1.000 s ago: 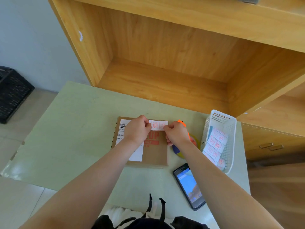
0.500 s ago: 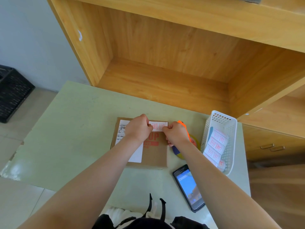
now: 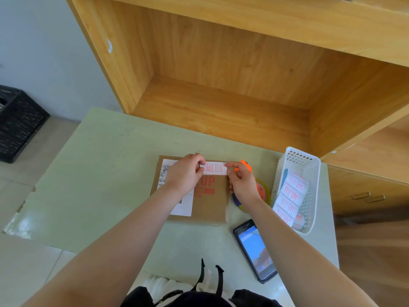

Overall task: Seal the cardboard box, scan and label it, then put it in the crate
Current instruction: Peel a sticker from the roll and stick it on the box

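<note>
Fronting wooden shelving (image 3: 221, 63), pale-green table (image 3: 88, 173)

A cardboard box (image 3: 210, 202) lay flat on the table with a label (image 3: 215, 168) held at its far edge.

The box was brown, low and rectangular, closed, with red printed lettering on top and a white shipping sheet (image 3: 177, 191) stuck flat over its left part. The label was a small white strip with red characters, stretched level across the far right part of the box top, pinched at its two ends between fingertips. A black latticed crate (image 3: 18, 127) stood on the floor, well apart to the left of the table.
</note>
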